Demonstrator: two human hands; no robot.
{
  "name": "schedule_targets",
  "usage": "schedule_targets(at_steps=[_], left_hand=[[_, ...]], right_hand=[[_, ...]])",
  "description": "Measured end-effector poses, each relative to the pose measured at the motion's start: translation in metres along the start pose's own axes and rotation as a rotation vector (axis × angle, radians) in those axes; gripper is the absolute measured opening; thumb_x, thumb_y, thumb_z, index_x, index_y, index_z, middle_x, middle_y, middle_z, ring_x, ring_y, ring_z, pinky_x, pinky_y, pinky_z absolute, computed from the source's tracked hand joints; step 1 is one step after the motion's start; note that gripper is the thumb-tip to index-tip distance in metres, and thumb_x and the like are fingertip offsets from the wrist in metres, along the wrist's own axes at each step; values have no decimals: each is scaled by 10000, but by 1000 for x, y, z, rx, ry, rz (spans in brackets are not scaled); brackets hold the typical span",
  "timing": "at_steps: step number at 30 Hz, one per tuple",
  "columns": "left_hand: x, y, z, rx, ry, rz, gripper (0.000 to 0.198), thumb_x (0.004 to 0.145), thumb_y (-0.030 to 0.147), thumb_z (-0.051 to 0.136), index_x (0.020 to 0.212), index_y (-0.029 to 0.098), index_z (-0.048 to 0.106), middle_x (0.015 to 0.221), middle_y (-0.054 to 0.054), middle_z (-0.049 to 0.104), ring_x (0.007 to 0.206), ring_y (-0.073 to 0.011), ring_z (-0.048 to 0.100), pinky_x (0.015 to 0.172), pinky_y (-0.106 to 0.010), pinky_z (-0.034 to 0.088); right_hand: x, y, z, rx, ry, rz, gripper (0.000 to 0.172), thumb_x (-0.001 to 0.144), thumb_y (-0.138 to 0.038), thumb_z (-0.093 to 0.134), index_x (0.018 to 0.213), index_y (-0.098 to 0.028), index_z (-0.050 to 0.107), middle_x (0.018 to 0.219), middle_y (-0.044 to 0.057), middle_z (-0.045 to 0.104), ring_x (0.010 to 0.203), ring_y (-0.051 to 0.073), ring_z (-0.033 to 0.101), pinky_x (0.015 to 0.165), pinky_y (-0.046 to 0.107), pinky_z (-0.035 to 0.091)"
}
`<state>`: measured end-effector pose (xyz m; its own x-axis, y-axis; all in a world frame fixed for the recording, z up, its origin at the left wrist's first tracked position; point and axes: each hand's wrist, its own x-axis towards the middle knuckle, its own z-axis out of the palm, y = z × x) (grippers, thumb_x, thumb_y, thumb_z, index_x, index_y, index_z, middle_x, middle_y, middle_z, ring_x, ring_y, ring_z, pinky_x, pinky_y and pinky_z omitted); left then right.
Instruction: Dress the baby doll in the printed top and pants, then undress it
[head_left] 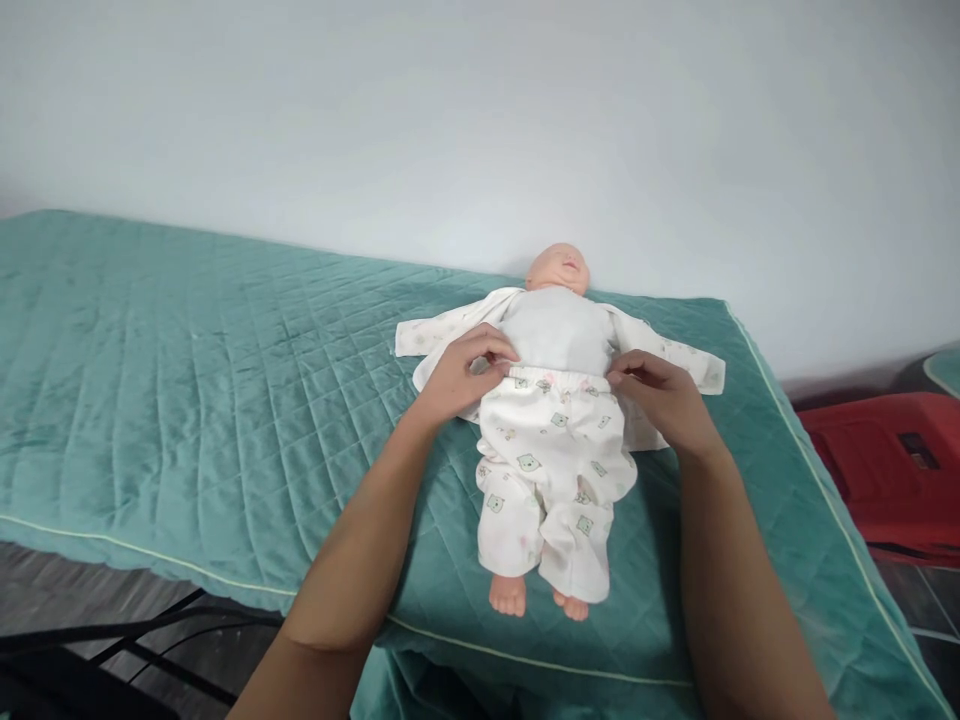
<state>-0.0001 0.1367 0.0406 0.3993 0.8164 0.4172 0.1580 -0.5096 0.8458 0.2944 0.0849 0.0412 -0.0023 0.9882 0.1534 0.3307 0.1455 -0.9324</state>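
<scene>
A baby doll [561, 268] lies on its back with its head toward the wall and its bare feet toward me. It wears white trousers [551, 440] printed with small green bears, pulled up to the waist. A white printed jacket [442, 328] is on its arms and spread open at the front, baring the pale cloth torso [556, 328]. My left hand [469, 370] pinches the trousers' waistband at the left side. At the right side of the waistband, my right hand [660, 395] has its thumb and fingers closed on the edge.
A green quilted cover [225, 400] lies over the bed or table, with a pale piped edge near me. The white wall [450, 130] stands directly behind. At the right is a red plastic object [892, 470], and black metal bars [142, 635] show at lower left.
</scene>
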Motion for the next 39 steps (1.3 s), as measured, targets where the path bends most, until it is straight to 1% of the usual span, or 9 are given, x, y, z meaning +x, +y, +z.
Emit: schedule_targets(at_steps=[3, 7, 14, 20, 27, 31, 35, 37, 39], left_hand=[[2, 4, -4, 36, -160, -39, 177, 835, 357, 702, 924, 206, 722, 1022, -57, 573, 945, -183, 559, 854, -302, 450], [3, 9, -7, 87, -274, -75, 283, 797, 424, 755, 976, 213, 700, 1063, -43, 521, 991, -190, 538, 874, -296, 441], [4, 13, -5, 140, -300, -103, 260, 791, 406, 757, 845, 192, 620, 1008, -24, 490, 942, -175, 506, 833, -274, 424], [2, 13, -5, 159, -308, -61, 258, 827, 419, 717, 802, 191, 601, 990, -31, 489, 925, -178, 500, 840, -285, 423], [1, 13, -2, 152, -223, -21, 266, 895, 380, 634, 752, 191, 514, 892, -24, 546, 836, -164, 510, 774, -274, 396], [6, 4, 5, 170, -74, -110, 257, 934, 389, 574, 791, 206, 463, 766, 16, 520, 716, -142, 453, 689, -270, 343], [15, -9, 12, 152, 64, -166, 224, 942, 355, 557, 818, 218, 430, 723, 31, 450, 679, -139, 412, 672, -272, 318], [20, -16, 14, 66, 84, -176, 221, 940, 358, 568, 829, 221, 434, 724, 30, 428, 678, -138, 398, 667, -267, 319], [23, -21, 16, -48, 89, -207, 239, 929, 376, 594, 827, 219, 445, 707, 34, 399, 659, -132, 376, 641, -258, 312]], right_hand=[[-1, -4, 6, 14, -97, -56, 210, 798, -417, 768, 828, -252, 642, 842, 8, 581, 803, 176, 532, 715, 317, 450], [0, -5, 7, -6, -168, -85, 249, 780, -387, 794, 893, -261, 611, 938, 5, 547, 881, 178, 528, 799, 312, 452], [0, -5, 8, -55, -174, -76, 332, 767, -450, 796, 938, -273, 573, 969, 5, 539, 864, 181, 522, 818, 323, 451], [3, -2, 7, -101, -217, -156, 269, 800, -465, 765, 867, -270, 591, 956, 23, 509, 883, 200, 506, 793, 340, 447], [2, -4, 4, -182, -259, -201, 257, 840, -468, 728, 815, -256, 585, 994, 40, 507, 923, 218, 519, 814, 370, 445], [2, -3, 5, -179, -264, -219, 284, 897, -481, 647, 773, -242, 556, 959, 39, 542, 913, 220, 528, 828, 377, 427], [9, 5, 13, -151, -85, -115, 325, 896, -531, 622, 777, -244, 527, 758, -10, 488, 729, 169, 451, 683, 322, 381], [15, 11, 18, -125, 21, -60, 334, 881, -546, 633, 779, -247, 526, 682, -31, 432, 653, 149, 396, 614, 299, 334], [21, 16, 24, -56, 75, -14, 344, 859, -562, 646, 777, -255, 518, 635, -40, 410, 595, 141, 360, 565, 288, 298]])
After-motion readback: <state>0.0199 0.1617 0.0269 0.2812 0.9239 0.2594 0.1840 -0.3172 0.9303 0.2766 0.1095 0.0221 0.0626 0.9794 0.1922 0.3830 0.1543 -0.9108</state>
